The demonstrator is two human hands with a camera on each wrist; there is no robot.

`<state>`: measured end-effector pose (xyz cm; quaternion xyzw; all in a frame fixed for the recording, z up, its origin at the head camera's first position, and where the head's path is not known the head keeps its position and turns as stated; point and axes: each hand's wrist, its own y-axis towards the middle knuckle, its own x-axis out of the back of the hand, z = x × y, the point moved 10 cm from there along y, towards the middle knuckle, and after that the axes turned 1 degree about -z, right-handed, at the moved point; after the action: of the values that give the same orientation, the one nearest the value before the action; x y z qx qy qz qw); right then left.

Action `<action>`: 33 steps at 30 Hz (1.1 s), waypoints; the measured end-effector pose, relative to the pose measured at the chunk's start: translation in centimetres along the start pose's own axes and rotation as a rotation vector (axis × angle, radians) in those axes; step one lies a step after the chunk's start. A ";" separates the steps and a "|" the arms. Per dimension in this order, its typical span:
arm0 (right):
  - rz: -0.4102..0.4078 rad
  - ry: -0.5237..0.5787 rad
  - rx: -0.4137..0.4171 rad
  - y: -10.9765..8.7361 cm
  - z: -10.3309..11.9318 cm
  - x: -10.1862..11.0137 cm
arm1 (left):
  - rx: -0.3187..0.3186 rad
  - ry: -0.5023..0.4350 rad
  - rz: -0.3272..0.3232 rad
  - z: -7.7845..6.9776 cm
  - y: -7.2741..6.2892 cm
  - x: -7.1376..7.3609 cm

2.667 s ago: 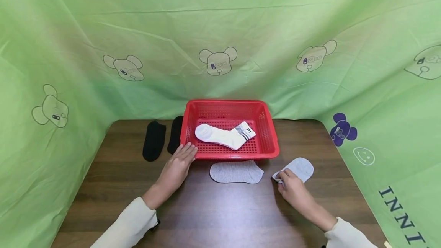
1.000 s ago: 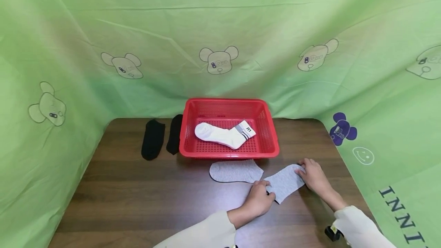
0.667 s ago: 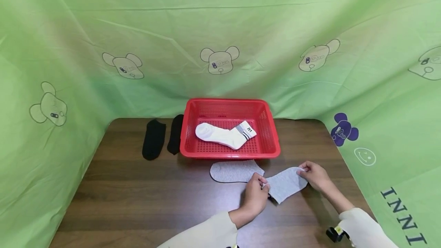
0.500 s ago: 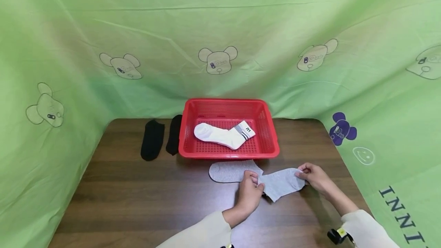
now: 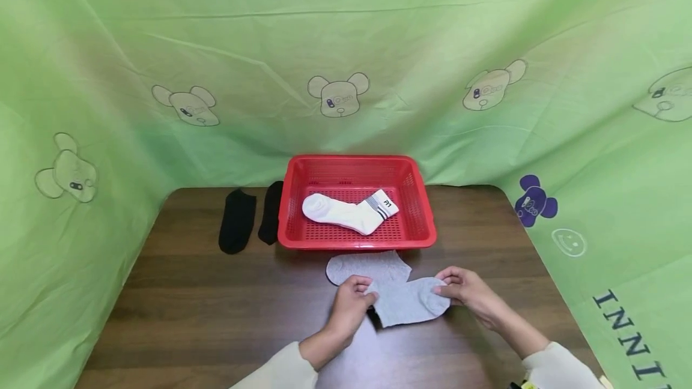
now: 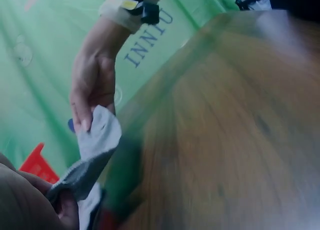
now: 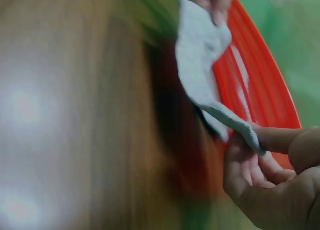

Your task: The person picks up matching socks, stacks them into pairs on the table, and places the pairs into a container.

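- The left hand [image 5: 346,308] grasps the cuff end of a grey sock [image 5: 408,304], pinching it between thumb and fingers.
- The right hand [image 5: 469,294] grasps the same sock at its rounded toe end, thumb on the near face.
- Held between the two hands, that sock stretches sideways in front of the red basket [image 5: 357,244]; in both wrist views it appears raised off the bench [image 5: 216,305].
- A second grey sock [image 5: 364,266] lies on the bench, toe to the left, just in front of the basket; the held sock and the left hand overlap its near edge in the head view.
- Inside the basket a white sock [image 5: 343,214] lies on the perforated bottom, toe to the left, dark-striped cuff to the right.
- Left of the basket are two black socks: the outer black sock [image 5: 236,222] lies apart from it, while the inner black sock [image 5: 270,212] is right beside the basket wall, partly hidden by it.
- A green curtain [image 5: 259,47] printed with bear heads surrounds the bench at the back and sides.
- Both arms wear pale sleeves [image 5: 281,371].
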<state>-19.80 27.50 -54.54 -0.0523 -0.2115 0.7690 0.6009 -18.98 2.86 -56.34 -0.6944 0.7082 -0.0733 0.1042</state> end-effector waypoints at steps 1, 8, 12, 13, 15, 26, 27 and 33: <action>-0.011 0.002 -0.003 -0.1 0.1 -0.6 | 0.005 -0.001 -0.005 0.0 0.0 0.6; -0.032 -0.008 0.009 -0.5 0.5 -4.5 | -0.028 0.172 -0.039 0.2 0.0 5.1; -0.042 -0.070 0.077 -0.2 0.5 -5.6 | -0.098 0.342 -0.045 -0.2 -0.1 6.7; -0.050 -0.102 0.106 -0.1 0.6 -5.7 | -0.108 0.369 -0.042 -0.2 -0.1 6.9; -0.071 -0.181 0.155 0.0 0.6 -6.0 | -0.133 0.416 -0.042 -0.3 -0.1 7.2; -0.332 -0.716 0.578 -1.1 2.8 -7.3 | -0.366 0.722 -0.120 -1.8 -1.0 7.0; -0.354 -0.775 0.637 -1.5 3.2 -7.5 | -0.409 0.786 -0.131 -2.2 -1.2 6.8; -0.283 -0.979 0.940 -3.6 5.0 -9.4 | -0.720 1.058 -0.010 -3.8 -3.5 4.0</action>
<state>-15.70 17.96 -50.26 0.5946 -0.1075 0.6284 0.4899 -16.58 -1.33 -51.92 -0.5591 0.6411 -0.1641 -0.4994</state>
